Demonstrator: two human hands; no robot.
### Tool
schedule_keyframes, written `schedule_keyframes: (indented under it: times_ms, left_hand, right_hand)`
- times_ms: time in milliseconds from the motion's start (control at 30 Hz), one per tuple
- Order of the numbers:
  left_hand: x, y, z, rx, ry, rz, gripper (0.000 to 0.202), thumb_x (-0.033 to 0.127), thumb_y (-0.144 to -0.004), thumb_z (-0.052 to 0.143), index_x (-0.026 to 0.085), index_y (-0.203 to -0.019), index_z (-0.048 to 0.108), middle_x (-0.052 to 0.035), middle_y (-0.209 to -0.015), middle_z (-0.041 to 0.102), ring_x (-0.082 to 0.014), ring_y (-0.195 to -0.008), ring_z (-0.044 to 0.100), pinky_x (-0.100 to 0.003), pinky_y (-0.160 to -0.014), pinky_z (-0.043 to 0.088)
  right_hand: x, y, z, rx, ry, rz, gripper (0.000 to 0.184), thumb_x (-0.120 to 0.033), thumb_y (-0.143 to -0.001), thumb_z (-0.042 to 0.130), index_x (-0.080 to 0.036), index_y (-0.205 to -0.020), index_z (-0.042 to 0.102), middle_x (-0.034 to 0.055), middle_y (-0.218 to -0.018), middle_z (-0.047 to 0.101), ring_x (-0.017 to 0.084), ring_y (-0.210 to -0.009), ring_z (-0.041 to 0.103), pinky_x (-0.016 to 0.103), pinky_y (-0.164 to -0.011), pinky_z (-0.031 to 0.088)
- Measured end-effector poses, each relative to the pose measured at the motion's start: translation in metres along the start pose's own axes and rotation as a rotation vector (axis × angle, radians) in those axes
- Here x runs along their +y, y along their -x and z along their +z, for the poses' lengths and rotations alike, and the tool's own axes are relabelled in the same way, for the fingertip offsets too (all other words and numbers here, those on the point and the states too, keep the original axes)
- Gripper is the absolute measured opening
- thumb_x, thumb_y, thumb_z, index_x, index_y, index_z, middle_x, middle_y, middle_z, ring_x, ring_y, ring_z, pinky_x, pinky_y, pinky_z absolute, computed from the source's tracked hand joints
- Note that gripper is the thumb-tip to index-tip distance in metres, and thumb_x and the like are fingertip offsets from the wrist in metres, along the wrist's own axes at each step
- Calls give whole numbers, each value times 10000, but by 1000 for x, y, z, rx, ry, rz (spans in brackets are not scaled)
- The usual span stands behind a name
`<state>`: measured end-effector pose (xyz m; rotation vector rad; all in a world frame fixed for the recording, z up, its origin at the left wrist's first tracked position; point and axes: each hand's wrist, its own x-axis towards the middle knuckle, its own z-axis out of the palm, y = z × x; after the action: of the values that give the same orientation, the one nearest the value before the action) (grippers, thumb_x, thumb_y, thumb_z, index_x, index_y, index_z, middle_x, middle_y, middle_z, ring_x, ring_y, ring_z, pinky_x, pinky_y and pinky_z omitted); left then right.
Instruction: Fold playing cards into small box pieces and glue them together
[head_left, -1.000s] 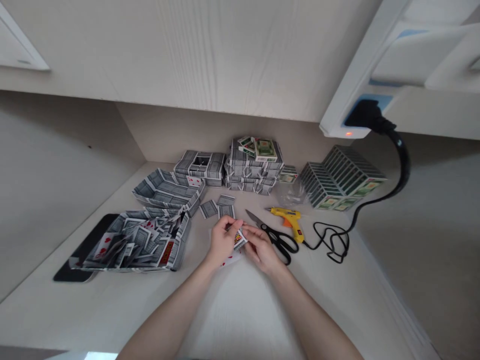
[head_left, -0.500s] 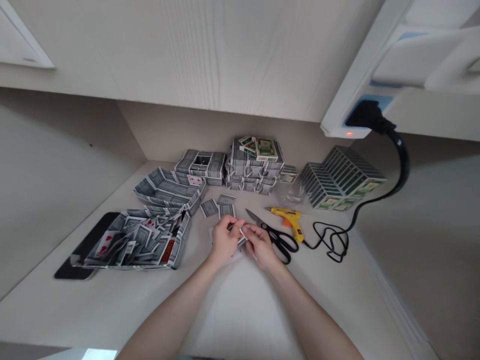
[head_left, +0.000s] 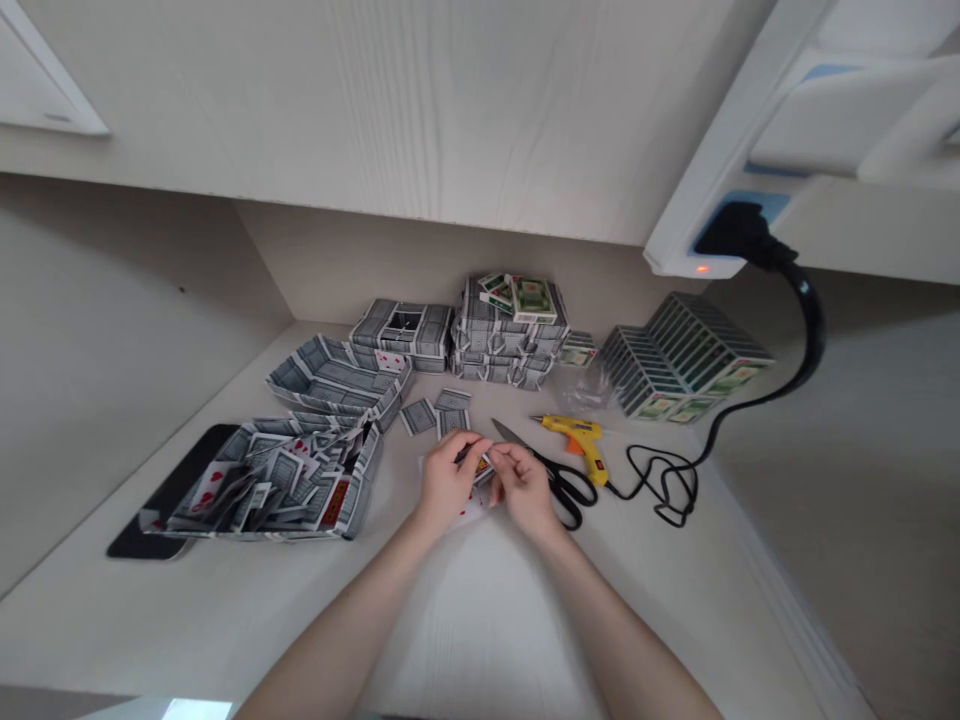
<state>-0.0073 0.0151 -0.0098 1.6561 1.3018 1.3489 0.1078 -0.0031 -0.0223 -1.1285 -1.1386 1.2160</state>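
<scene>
My left hand [head_left: 444, 482] and my right hand [head_left: 525, 485] meet at the middle of the desk, both pinching a small folded playing card [head_left: 481, 466] between fingertips. More of a card with red pips [head_left: 471, 510] lies on the desk under my left hand. Two loose grey-backed cards [head_left: 435, 413] lie just beyond my hands. Black scissors [head_left: 551, 474] lie right beside my right hand.
A tray folded from cards [head_left: 277, 482], full of folded pieces, sits left on a black tablet [head_left: 150, 510]. Another card tray [head_left: 334, 378], stacked card boxes [head_left: 506, 340] and rows of card packs [head_left: 679, 355] stand behind. A yellow glue gun [head_left: 577, 440] with black cord [head_left: 667, 480] lies right.
My fingers have closed tighter over the folded card, hiding most of its coloured face. Both hands have shifted slightly toward the back of the desk.
</scene>
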Motion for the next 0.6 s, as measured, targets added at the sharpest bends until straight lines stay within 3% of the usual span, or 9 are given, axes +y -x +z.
schedule_keyframes:
  times_ms: [300,467,600]
  left_hand:
    - [2,-1,-13,-150,-214,240,262,190,-827,435,254,-978,639,-32,-969,662,-158,-908,586,-309,-839,445]
    - [-6,0,-11,-182,-246,255,299,153,-829,406,249,-1023,613,-34,-1016,649,-153,-937,586,-304,-848,453]
    - [-6,0,-11,-185,-256,266,257,193,-832,428,243,-999,617,-39,-1001,653,-154,-932,591,-292,-848,451]
  right_hand:
    - [6,4,-10,178,468,-278,214,-331,-841,434,-216,-918,597,2,-607,648,157,-519,612,272,-557,484]
    - [5,3,-10,182,463,-317,200,-308,-833,461,-231,-920,624,27,-773,693,177,-634,650,288,-619,505]
    - [4,2,-12,176,454,-316,182,-317,-810,512,-228,-892,648,32,-786,698,178,-634,645,291,-627,510]
